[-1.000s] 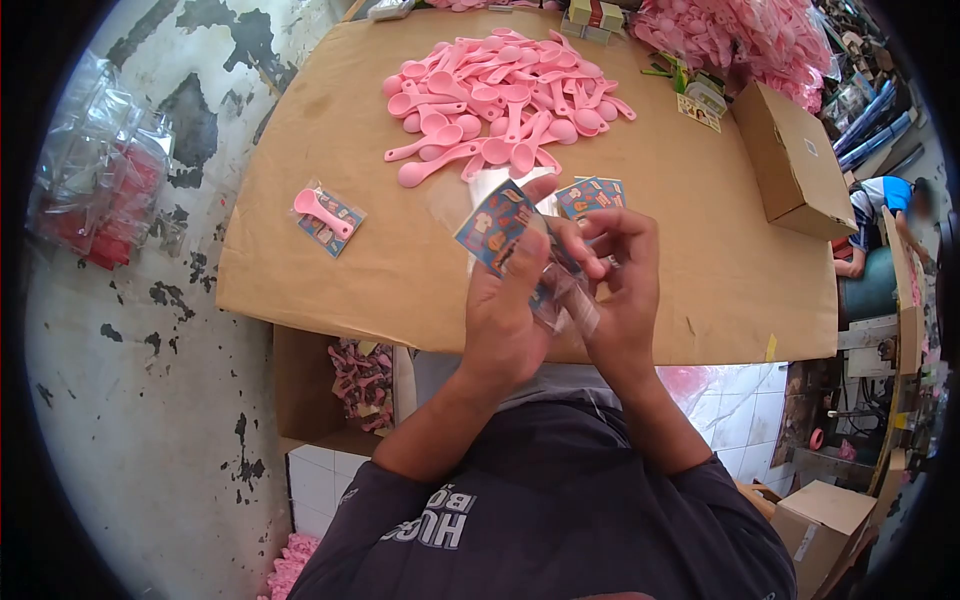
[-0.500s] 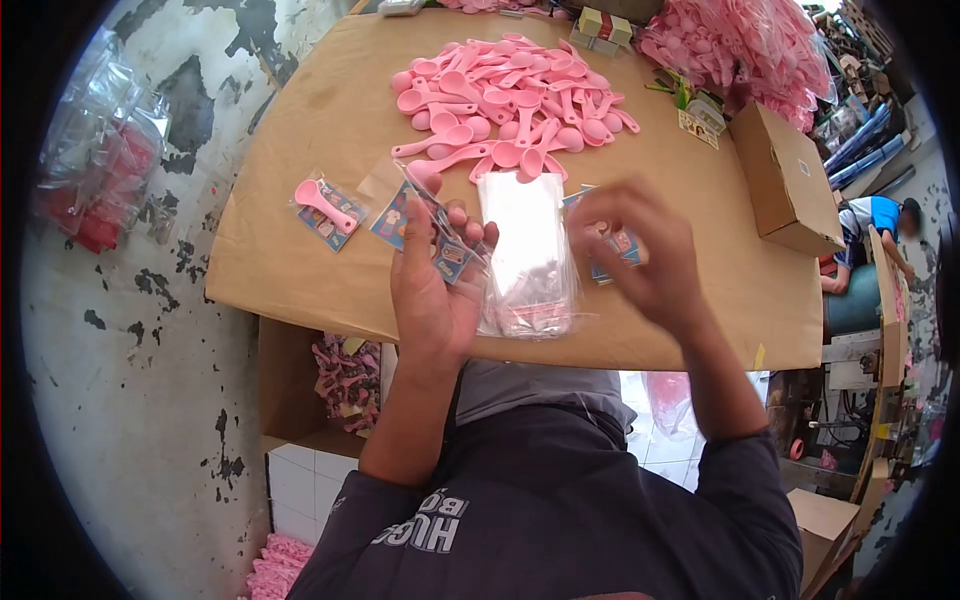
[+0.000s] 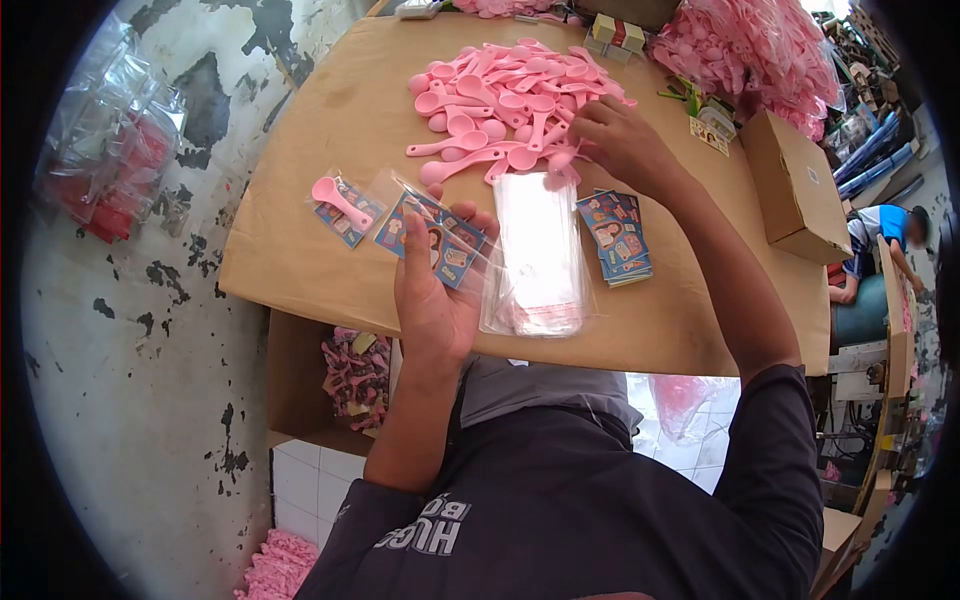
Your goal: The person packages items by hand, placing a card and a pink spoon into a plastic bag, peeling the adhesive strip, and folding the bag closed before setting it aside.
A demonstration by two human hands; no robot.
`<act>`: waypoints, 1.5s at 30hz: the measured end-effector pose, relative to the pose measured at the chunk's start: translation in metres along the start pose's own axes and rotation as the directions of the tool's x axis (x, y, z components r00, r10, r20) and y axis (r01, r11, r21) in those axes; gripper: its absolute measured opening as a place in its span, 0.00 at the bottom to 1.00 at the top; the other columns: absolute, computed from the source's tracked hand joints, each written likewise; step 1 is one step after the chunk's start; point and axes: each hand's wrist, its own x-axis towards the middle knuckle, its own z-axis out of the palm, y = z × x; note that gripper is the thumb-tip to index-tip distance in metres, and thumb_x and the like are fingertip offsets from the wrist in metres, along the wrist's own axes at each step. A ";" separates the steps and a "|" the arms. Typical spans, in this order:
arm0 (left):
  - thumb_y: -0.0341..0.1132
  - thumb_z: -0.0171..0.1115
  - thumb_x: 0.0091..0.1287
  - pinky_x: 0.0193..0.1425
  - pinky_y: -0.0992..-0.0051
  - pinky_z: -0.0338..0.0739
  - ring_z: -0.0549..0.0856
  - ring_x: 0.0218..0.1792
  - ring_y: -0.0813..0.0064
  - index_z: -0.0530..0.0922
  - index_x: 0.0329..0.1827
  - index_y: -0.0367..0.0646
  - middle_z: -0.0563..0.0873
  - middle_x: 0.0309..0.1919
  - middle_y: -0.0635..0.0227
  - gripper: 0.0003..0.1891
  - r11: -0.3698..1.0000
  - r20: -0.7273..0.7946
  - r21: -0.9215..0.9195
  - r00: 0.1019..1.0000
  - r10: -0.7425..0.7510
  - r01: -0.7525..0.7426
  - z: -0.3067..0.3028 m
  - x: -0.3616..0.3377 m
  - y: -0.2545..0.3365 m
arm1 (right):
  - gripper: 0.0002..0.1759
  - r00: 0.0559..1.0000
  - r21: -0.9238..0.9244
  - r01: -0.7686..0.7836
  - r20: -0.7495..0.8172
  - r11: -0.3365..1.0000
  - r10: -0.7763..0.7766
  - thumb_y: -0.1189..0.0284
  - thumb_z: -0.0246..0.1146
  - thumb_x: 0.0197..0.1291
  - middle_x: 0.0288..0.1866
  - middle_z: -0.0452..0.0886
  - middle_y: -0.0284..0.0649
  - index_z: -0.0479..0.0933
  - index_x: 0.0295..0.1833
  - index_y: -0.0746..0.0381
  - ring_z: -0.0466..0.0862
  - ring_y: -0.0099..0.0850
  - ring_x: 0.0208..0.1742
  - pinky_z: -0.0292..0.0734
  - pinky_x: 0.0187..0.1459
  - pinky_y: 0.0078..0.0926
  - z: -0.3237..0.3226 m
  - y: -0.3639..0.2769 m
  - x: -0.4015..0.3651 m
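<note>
My left hand (image 3: pixel 440 300) is closed on a clear plastic bag with a blue printed card (image 3: pixel 450 255) inside, held above the table's near part. At the right edge of a heap of pink measuring spoons (image 3: pixel 500 95), my right hand (image 3: pixel 630 145) has its fingers pinched on a pink spoon (image 3: pixel 562 160), slightly blurred. Between the hands lies a stack of clear plastic bags (image 3: pixel 538 255). To its right is a stack of blue printed cards (image 3: pixel 615 240). Left of my left hand, a pink spoon (image 3: pixel 340 203) rests on a bagged card (image 3: pixel 350 230).
A cardboard box (image 3: pixel 795 190) stands on the table's right side. Behind it are a big bag of pink spoons (image 3: pixel 745 55) and a small bundle of cards (image 3: pixel 618 33). Below the table's left edge, an open carton (image 3: pixel 300 385) holds packed spoons. Another person (image 3: pixel 880 235) sits at far right.
My right hand has moved up and away, from above the card stack to the spoon heap, and pinched a spoon. My left hand keeps the bagged card, now turned flatter toward me.
</note>
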 end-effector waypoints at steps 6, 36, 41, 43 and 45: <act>0.46 0.58 0.82 0.73 0.59 0.79 0.86 0.53 0.67 0.71 0.70 0.39 0.86 0.49 0.59 0.23 0.986 0.037 -0.112 0.991 0.127 -0.122 -0.005 0.012 -0.002 | 0.08 0.915 0.409 -0.344 -0.057 0.845 0.400 0.73 0.66 0.71 0.36 0.85 0.34 0.81 0.53 0.61 0.83 0.29 0.38 0.77 0.39 0.30 -0.058 -0.077 -0.030; 0.45 0.48 0.87 0.66 0.58 0.85 0.89 0.57 0.61 0.65 0.75 0.39 0.87 0.54 0.58 0.23 0.954 0.247 0.018 0.924 -0.293 0.298 0.031 -0.021 -0.039 | 0.18 0.601 0.939 -0.343 0.188 0.038 0.777 0.71 0.78 0.62 0.36 0.78 0.26 0.75 0.48 0.61 0.76 0.13 0.36 0.69 0.33 0.15 -0.024 -0.202 -0.080; 0.44 0.47 0.87 0.68 0.56 0.85 0.89 0.58 0.59 0.64 0.76 0.37 0.86 0.56 0.53 0.24 0.940 0.228 0.064 0.912 -0.341 0.336 0.036 -0.021 -0.040 | 0.20 0.592 0.923 -0.367 0.136 0.115 0.794 0.73 0.79 0.58 0.40 0.79 0.29 0.75 0.49 0.61 0.76 0.15 0.36 0.70 0.33 0.17 -0.023 -0.199 -0.080; 0.43 0.47 0.87 0.69 0.55 0.84 0.89 0.58 0.58 0.64 0.77 0.36 0.86 0.56 0.52 0.24 0.940 0.199 0.103 0.919 -0.340 0.325 0.037 -0.021 -0.040 | 0.27 0.552 0.883 -0.386 -0.011 0.268 0.834 0.73 0.81 0.54 0.47 0.80 0.36 0.76 0.57 0.61 0.81 0.26 0.44 0.76 0.42 0.25 -0.026 -0.201 -0.075; 0.43 0.48 0.86 0.73 0.54 0.81 0.85 0.64 0.57 0.63 0.78 0.35 0.83 0.62 0.49 0.25 0.929 0.199 0.122 0.908 -0.369 0.350 0.036 -0.020 -0.038 | 0.27 0.576 0.783 -0.350 -0.253 0.515 0.777 0.72 0.81 0.53 0.53 0.81 0.39 0.79 0.57 0.60 0.81 0.32 0.51 0.77 0.49 0.30 -0.031 -0.200 -0.065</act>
